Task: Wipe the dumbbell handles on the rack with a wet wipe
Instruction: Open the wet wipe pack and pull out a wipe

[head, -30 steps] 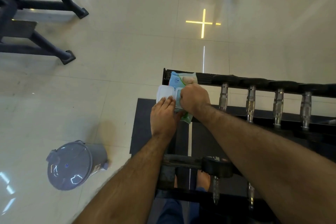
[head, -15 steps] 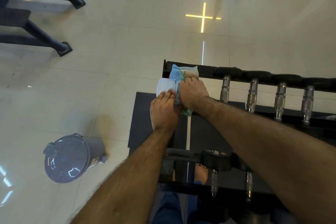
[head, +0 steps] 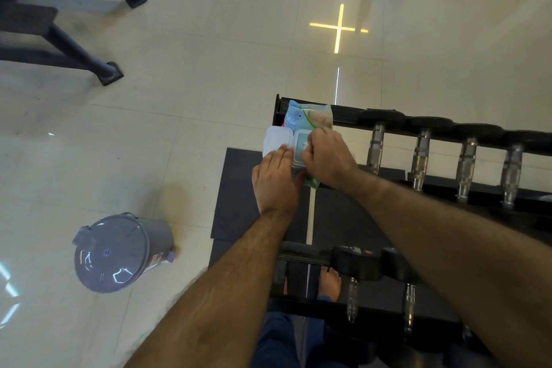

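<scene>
Wet wipe pack [head: 309, 116], rack [head: 343, 116] left end: soft, light, slippery. Left hand [head: 276, 179] fingers flat, steadying; right hand [head: 325, 155] fingers pinching at the opening.

You look down on a black dumbbell rack [head: 352, 112] standing on a glossy pale tiled floor [head: 209, 69]. At its left end a pack of wet wipes [head: 307, 116] lies on the top rail, its white lid [head: 276, 139] flipped open to the left. Just to the right, four dumbbells [head: 421, 155] sit side by side across the upper rails, chrome handles showing. Dark mats [head: 239, 188] lie under the rack, and a grey lidded bin [head: 116, 251] stands on the tiles to your left.
</scene>
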Available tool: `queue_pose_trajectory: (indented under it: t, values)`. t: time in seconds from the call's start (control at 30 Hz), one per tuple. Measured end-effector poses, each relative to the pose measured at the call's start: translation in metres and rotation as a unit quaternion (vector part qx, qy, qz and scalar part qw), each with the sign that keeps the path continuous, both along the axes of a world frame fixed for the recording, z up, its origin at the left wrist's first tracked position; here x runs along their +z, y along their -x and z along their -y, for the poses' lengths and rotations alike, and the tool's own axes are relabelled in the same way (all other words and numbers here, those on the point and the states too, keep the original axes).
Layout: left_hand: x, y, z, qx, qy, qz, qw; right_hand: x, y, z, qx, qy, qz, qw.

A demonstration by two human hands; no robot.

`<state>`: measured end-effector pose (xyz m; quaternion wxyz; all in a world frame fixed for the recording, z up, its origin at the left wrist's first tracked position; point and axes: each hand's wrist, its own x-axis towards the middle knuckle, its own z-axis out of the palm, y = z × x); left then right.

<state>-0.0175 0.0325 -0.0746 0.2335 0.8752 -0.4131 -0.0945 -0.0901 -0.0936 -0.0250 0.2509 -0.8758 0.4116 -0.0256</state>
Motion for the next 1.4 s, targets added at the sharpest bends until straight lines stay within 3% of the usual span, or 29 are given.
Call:
queue_pose_trajectory:
  t: [0.3,0.5,0.73,0.8,0.87,0.97,1.07,1.2,1.3,1.4]
  values:
    - [0.005,-0.004,0.008,0.003,-0.031,0.020,0.999,0.032,-0.006,-0.008,-0.161,-0.166,0.167,0.958]
    - [0.018,-0.004,0.009,-0.008,-0.049,0.041,0.998,0.095,-0.019,-0.009,-0.275,-0.254,0.322,0.870]
    - [0.031,-0.008,0.015,-0.033,-0.079,0.043,0.995,0.171,-0.026,-0.014,-0.281,-0.262,0.451,0.805]
    - [0.039,-0.011,0.017,-0.030,-0.064,0.004,0.997,0.191,-0.026,-0.013,-0.267,-0.278,0.475,0.791]
    - [0.061,-0.014,0.018,0.014,0.031,-0.107,0.994,0.207,-0.026,-0.011,-0.240,-0.286,0.478,0.795]
    - [0.121,-0.022,0.014,0.054,0.186,-0.292,0.937,0.228,-0.025,-0.005,-0.210,-0.296,0.476,0.801]
    - [0.184,-0.037,0.014,-0.022,0.268,-0.351,0.897,0.252,-0.020,-0.001,-0.155,-0.321,0.479,0.802]
    - [0.257,-0.062,0.020,-0.098,0.257,-0.446,0.852,0.286,-0.007,0.009,-0.116,-0.379,0.507,0.766]
    - [0.285,-0.064,0.021,-0.145,0.241,-0.435,0.855,0.299,0.005,0.020,-0.111,-0.388,0.518,0.754]
    - [0.304,-0.054,0.020,-0.123,0.244,-0.439,0.856,0.306,0.020,0.023,-0.156,-0.369,0.522,0.753]
